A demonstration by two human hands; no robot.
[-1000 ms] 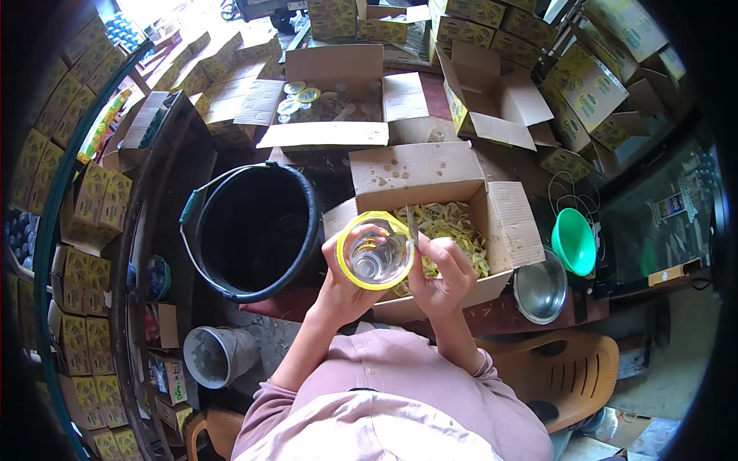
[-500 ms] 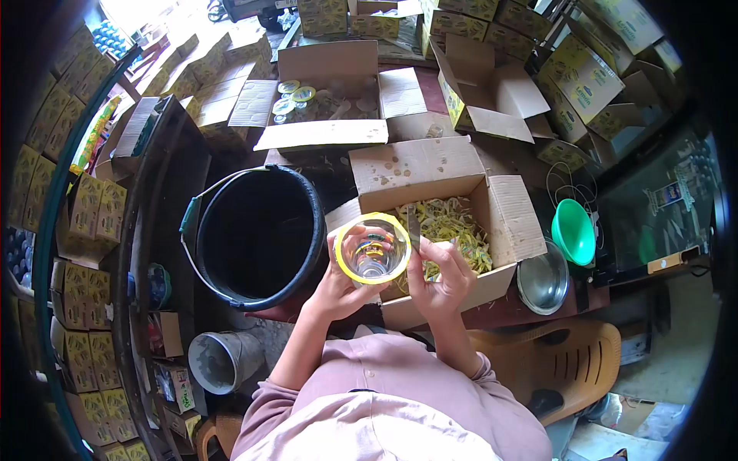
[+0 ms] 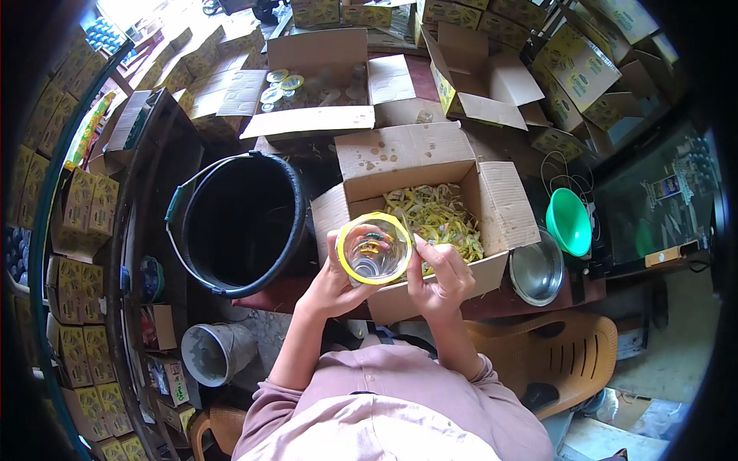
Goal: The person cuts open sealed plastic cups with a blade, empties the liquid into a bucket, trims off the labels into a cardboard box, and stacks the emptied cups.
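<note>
My left hand (image 3: 329, 283) is wrapped around a clear plastic cup (image 3: 372, 257) with a yellow rim, its mouth facing up toward me. Coloured print shows through the cup's wall. At the cup's right edge, my right hand (image 3: 440, 280) pinches a thin grey knife blade (image 3: 408, 222) held against the rim; its handle is hidden by the fingers. Just beyond the hands stands an open cardboard box (image 3: 407, 150) holding a heap of yellow plastic strips (image 3: 438, 219).
A black bucket (image 3: 296, 230) stands to the left, above a grey pail (image 3: 219, 353). At right are a green bowl (image 3: 570, 223) and a metal bowl (image 3: 536, 269). Another open box (image 3: 319, 121) at the back holds lidded cups (image 3: 290, 82). An orange-brown chair (image 3: 538, 353) sits behind right.
The view has shifted slightly, so surroundings sit lower-left to upper-left. The blade has turned and now shows more edge-on at the rim. Both hands keep their hold.
</note>
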